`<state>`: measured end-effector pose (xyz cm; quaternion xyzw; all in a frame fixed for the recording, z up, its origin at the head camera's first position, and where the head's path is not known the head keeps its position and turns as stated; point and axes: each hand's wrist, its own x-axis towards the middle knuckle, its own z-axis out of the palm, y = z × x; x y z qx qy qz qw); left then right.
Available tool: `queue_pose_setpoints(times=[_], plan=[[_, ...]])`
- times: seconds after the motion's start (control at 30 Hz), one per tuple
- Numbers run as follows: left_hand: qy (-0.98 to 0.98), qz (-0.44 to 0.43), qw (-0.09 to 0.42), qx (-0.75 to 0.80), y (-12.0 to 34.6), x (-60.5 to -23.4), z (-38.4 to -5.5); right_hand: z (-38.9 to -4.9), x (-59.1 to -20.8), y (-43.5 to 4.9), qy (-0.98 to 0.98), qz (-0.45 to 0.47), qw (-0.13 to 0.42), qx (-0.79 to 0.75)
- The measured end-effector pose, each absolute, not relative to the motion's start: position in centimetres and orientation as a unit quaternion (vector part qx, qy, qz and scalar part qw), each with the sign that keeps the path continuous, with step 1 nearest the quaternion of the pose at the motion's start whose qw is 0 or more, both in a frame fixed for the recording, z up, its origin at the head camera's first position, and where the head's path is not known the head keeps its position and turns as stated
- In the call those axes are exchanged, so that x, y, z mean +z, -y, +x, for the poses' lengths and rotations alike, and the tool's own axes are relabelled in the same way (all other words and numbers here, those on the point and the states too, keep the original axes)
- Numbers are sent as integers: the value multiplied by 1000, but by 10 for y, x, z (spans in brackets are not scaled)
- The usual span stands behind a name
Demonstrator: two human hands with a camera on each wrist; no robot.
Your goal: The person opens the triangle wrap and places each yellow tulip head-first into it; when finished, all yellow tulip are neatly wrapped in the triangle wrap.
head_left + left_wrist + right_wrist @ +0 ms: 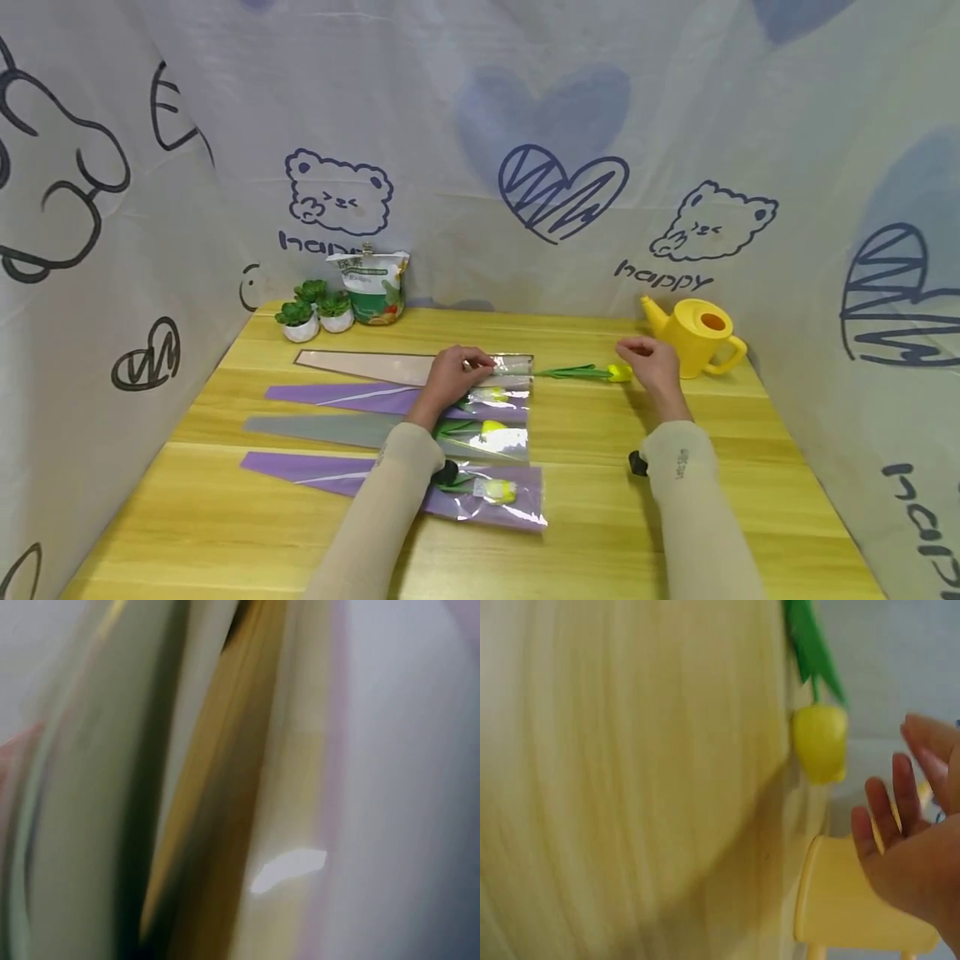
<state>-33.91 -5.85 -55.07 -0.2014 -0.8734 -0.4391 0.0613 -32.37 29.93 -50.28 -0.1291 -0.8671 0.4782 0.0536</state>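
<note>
My left hand (456,377) is over the top flower sleeve (367,363), a long beige tapered one with a clear end, its thumb and forefinger pinching the film near the mouth. An artificial yellow tulip (617,372) lies to the right, its green leaves (572,372) pointing at that mouth; whether the stem is inside is unclear. Just past the bloom, my right hand (651,363) is raised; in the right wrist view its loosely bent fingers (885,814) are apart from the tulip (820,742). The left wrist view is blurred and shows no clear grip.
Below lie a purple sleeve (337,394), a grey sleeve (322,427) and another purple sleeve (315,469), each with a yellow tulip inside. A yellow watering can (686,333) stands behind my right hand. Small potted succulents (299,321) and a green-white bag (372,287) stand back left.
</note>
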Motion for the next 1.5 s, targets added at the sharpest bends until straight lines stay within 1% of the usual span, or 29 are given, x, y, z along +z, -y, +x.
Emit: queue_pose_setpoints(times=[0.17,0.27,0.47,0.97,1.3,1.5], plan=[[872,-193,57,-445,56,-549,-337,-326,-514,-307,894,-64,24,443],[873,-191,50,-446,55,-549,-337,-327,-521,-308,898,-41,10,437],[871,-191,52,-449,56,-551,-337,-327,-530,-306,903,-15,9,429],[869,-194,57,-452,59,-556,-338,-326,-543,-305,918,-3,7,397],[869,-192,53,-452,58,-556,-339,-323,-544,-305,930,16,23,367],[870,-185,45,-455,58,-558,-339,-323,-543,-306,933,26,3,359]])
